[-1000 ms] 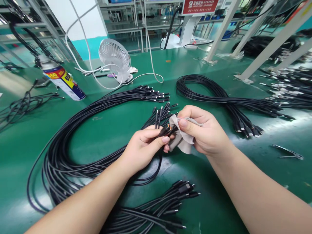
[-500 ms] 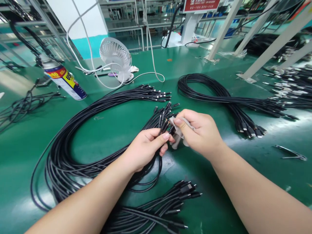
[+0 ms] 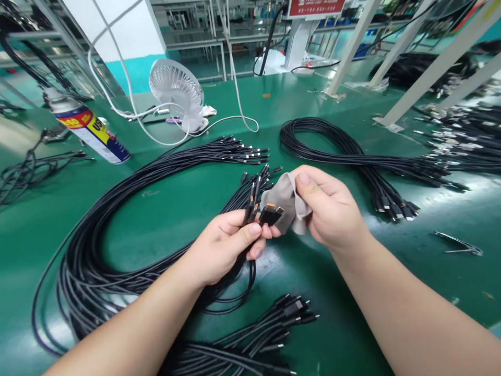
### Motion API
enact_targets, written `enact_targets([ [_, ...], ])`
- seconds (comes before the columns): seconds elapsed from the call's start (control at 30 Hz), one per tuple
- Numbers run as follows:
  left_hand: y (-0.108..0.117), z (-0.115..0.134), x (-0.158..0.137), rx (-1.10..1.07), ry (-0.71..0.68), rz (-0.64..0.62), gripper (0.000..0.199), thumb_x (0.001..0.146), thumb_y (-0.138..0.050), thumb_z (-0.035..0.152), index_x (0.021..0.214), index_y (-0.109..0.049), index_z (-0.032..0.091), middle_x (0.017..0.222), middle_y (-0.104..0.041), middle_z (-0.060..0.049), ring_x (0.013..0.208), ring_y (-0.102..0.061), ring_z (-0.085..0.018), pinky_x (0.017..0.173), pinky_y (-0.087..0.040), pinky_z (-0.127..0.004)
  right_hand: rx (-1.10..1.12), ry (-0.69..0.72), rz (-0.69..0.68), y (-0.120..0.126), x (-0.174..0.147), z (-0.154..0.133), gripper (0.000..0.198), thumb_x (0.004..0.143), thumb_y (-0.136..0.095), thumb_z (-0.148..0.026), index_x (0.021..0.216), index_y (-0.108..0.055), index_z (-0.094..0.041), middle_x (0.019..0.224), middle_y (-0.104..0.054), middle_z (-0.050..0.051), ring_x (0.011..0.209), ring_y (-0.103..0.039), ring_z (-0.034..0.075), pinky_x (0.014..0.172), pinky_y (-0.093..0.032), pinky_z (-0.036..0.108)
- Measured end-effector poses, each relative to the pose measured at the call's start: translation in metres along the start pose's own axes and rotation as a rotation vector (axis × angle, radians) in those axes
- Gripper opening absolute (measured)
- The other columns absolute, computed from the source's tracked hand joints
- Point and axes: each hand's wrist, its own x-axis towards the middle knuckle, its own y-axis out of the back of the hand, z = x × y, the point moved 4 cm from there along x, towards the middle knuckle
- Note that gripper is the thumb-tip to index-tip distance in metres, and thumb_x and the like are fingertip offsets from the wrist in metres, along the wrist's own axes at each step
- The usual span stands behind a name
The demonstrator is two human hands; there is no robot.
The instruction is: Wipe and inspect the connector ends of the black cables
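Observation:
My left hand (image 3: 237,237) is closed around the connector ends of several black cables (image 3: 270,213), their plugs fanned upward and some showing orange inside. Pinched in my right hand (image 3: 332,206) is a grey cloth (image 3: 287,196), which hangs just to the right of the plugs and partly behind them. A large looped bundle of black cables (image 3: 90,235) curves along the table to the left, passing under my left forearm. More cable ends (image 3: 289,308) lie below my hands. Where the held cables run beneath my left hand is partly hidden.
A coiled cable bundle (image 3: 332,151) lies at right, near metal tweezers (image 3: 460,243). Behind stand a white fan (image 3: 178,91) and a spray can (image 3: 88,128) at left. Slanted posts (image 3: 422,62) and piled cables (image 3: 462,138) occupy the far right of the green table (image 3: 176,190).
My right hand has drawn slightly away from the plugs, and the cloth has spread open, so the plugs in my left hand now show. The whole view has shifted a little.

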Motion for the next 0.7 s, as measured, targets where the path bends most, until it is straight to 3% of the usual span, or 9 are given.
enact_targets([
  [0.4, -0.004, 0.005, -0.008, -0.027, 0.112, -0.169, 0.017, 0.077, -0.076, 0.036, 0.074, -0.077, 0.019, 0.079, -0.071, -0.007, 0.055, -0.055, -0.01, 0.056, -0.044, -0.027, 0.306, -0.233, -0.493, -0.015, -0.011, -0.005, 0.036, 0.079, -0.071, -0.054, 0.081, -0.063, -0.018, 0.066, -0.066, 0.003, 0.049, -0.065, 0.016, 0.035, -0.046, 0.021],
  [0.6, -0.001, 0.002, -0.008, 0.041, 0.118, -0.211, 0.022, 0.077, -0.076, 0.039, 0.073, -0.077, 0.018, 0.072, -0.067, -0.005, 0.055, -0.054, -0.01, 0.057, -0.046, -0.025, 0.368, -0.276, -0.642, -0.018, -0.017, -0.013, 0.027, 0.069, -0.083, -0.034, 0.082, -0.067, -0.016, 0.075, -0.07, 0.004, 0.066, -0.07, 0.017, 0.057, -0.057, 0.027],
  [0.7, -0.003, 0.003, -0.007, 0.057, 0.08, -0.28, 0.023, 0.076, -0.076, 0.038, 0.073, -0.077, 0.016, 0.063, -0.062, -0.003, 0.055, -0.052, -0.01, 0.057, -0.045, -0.023, 0.405, -0.311, -0.688, -0.02, -0.02, -0.011, 0.034, 0.057, -0.089, -0.017, 0.082, -0.066, -0.016, 0.075, -0.071, 0.002, 0.066, -0.069, 0.015, 0.056, -0.055, 0.024],
])
